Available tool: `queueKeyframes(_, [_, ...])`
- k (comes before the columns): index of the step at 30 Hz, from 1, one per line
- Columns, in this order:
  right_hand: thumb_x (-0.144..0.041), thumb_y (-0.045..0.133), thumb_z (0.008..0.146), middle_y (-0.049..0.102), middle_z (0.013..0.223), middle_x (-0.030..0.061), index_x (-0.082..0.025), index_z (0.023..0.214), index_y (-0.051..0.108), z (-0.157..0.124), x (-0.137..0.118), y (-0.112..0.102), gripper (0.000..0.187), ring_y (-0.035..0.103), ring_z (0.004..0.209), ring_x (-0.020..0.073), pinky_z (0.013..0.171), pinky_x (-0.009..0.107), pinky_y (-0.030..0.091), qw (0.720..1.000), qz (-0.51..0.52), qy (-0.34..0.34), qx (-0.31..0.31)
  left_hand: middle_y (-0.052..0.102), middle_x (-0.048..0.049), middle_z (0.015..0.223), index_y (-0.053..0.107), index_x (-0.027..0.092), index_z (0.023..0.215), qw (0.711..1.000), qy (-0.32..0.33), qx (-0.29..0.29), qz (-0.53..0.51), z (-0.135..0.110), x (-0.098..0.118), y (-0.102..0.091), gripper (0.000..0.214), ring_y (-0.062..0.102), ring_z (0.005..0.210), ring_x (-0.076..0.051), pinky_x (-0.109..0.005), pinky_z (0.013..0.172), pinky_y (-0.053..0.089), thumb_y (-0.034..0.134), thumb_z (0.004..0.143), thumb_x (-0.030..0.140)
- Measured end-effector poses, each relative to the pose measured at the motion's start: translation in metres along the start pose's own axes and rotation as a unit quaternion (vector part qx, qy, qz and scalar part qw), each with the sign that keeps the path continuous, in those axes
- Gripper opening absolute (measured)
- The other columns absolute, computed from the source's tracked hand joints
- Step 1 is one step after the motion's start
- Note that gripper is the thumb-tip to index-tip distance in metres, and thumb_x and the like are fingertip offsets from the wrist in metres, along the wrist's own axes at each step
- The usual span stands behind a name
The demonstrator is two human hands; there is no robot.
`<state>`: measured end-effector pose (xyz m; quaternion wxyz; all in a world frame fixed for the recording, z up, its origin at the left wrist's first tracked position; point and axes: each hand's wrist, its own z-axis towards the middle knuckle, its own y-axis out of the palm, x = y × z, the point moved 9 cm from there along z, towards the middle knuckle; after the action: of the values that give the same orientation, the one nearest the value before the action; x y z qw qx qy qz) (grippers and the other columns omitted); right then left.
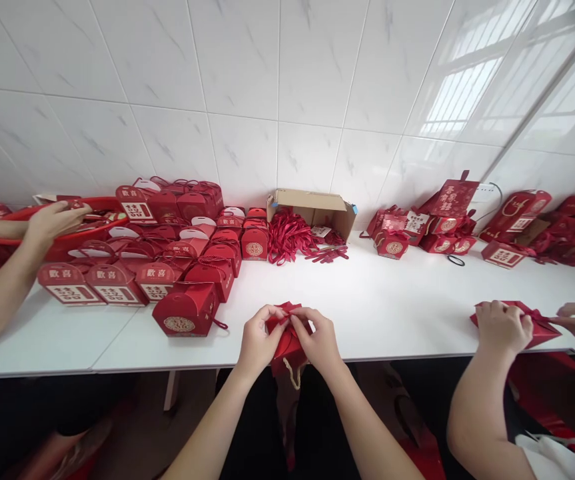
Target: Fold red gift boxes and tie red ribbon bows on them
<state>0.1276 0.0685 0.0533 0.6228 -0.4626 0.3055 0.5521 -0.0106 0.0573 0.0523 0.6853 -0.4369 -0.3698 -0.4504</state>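
Observation:
A red gift box sits at the front edge of the white table, between my two hands. My left hand pinches dark red ribbon on top of the box. From the other side my right hand pinches the same ribbon, fingertips nearly meeting the left ones. A cream twisted cord hangs from the near side of the box over the table edge. My fingers hide most of the ribbon and part of the box.
Rows of red gift boxes stand at left. A cardboard box spills red ribbons by the wall. At right a co-worker's hands handle a red box; at left a co-worker's hand is over a red basket.

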Motion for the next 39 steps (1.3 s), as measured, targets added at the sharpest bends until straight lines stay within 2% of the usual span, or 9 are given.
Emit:
queueKeyframes(4, [-0.027,0.053,0.086,0.063,0.087,0.0093,-0.022,0.092,0.072,-0.004,-0.004,-0.001,0.02,0.06,0.086,0.0224,0.078,0.037,0.051,0.997,-0.068,-0.032,0.007,0.067,-0.0039,0.086,0.053,0.02,0.073,0.998,0.001,0.034,-0.046,-0.003,-0.006,0.001,0.009,0.062,0.096,-0.019,-0.034,0.09,0.048,0.058,0.079,0.023])
queueKeyframes(11, [-0.024,0.055,0.085,0.054,0.119,0.0123,-0.021,0.085,0.071,-0.007,0.002,-0.002,0.017,0.052,0.114,0.0261,0.097,0.042,0.044,0.997,-0.064,-0.017,0.03,0.066,-0.0046,0.09,0.053,0.019,0.075,0.997,-0.012,0.016,-0.071,0.002,-0.01,0.002,0.006,0.061,0.099,-0.019,-0.035,0.091,0.047,0.058,0.078,0.021])
queueKeyframes(18, [-0.032,0.055,0.085,0.041,0.142,0.0088,-0.019,0.076,0.07,0.0,0.024,0.013,0.021,0.037,0.132,0.0256,0.108,0.042,0.032,0.992,0.038,0.09,-0.083,0.062,-0.0037,0.091,0.051,0.019,0.091,0.996,-0.012,-0.04,-0.082,0.011,-0.014,0.009,0.012,0.061,0.091,-0.017,-0.032,0.086,0.048,0.058,0.081,0.022])
queueKeyframes(21, [-0.037,0.056,0.085,0.035,0.147,0.007,-0.019,0.077,0.07,-0.001,0.026,0.016,0.023,0.034,0.134,0.0255,0.109,0.041,0.03,0.984,0.098,0.12,-0.092,0.061,-0.0034,0.092,0.051,0.02,0.093,0.997,0.014,-0.024,-0.067,0.015,-0.012,0.008,0.013,0.06,0.092,-0.017,-0.032,0.086,0.048,0.056,0.082,0.021])
queueKeyframes(24, [-0.04,0.057,0.084,0.035,0.147,0.0079,-0.019,0.075,0.07,-0.002,0.027,0.013,0.026,0.038,0.132,0.0263,0.107,0.042,0.032,0.978,0.146,0.14,-0.053,0.061,-0.0035,0.084,0.056,0.019,0.083,0.997,0.062,0.029,0.04,0.012,-0.003,-0.004,0.008,0.058,0.089,-0.018,-0.034,0.084,0.047,0.053,0.085,0.026])
queueKeyframes(27, [-0.042,0.059,0.083,0.038,0.145,0.0087,-0.019,0.07,0.069,-0.004,0.025,0.012,0.029,0.038,0.132,0.0274,0.106,0.043,0.032,0.977,0.156,0.141,-0.04,0.064,-0.0049,0.086,0.066,0.02,0.081,0.988,0.11,0.0,0.111,0.005,0.007,-0.003,0.012,0.055,0.094,-0.021,-0.037,0.086,0.046,0.057,0.084,0.029])
queueKeyframes(33, [-0.042,0.054,0.086,0.039,0.146,0.0076,-0.021,0.085,0.073,-0.009,0.026,0.01,0.029,0.037,0.133,0.0265,0.109,0.044,0.029,0.974,0.16,0.15,-0.064,0.07,-0.005,0.088,0.073,0.023,0.078,0.992,0.072,-0.02,0.099,0.003,-0.003,-0.01,0.012,0.057,0.097,-0.022,-0.041,0.09,0.047,0.062,0.08,0.028])
queueKeyframes(36, [-0.036,0.053,0.086,0.058,0.128,0.0086,-0.022,0.102,0.068,-0.005,0.026,-0.003,0.026,0.051,0.12,0.0249,0.102,0.045,0.038,0.99,0.083,0.103,-0.045,0.071,-0.0047,0.086,0.073,0.022,0.08,0.993,0.068,-0.027,0.09,0.006,-0.004,-0.013,0.011,0.059,0.096,-0.022,-0.04,0.089,0.048,0.061,0.079,0.024])
queueKeyframes(39, [-0.026,0.057,0.083,0.068,0.107,0.0064,-0.024,0.114,0.061,0.004,0.016,-0.01,0.031,0.061,0.096,0.0223,0.087,0.042,0.046,0.998,-0.054,0.008,-0.042,0.069,-0.0044,0.087,0.071,0.022,0.082,0.992,0.069,-0.044,0.094,0.006,0.001,-0.014,0.012,0.06,0.094,-0.021,-0.037,0.089,0.049,0.06,0.078,0.02])
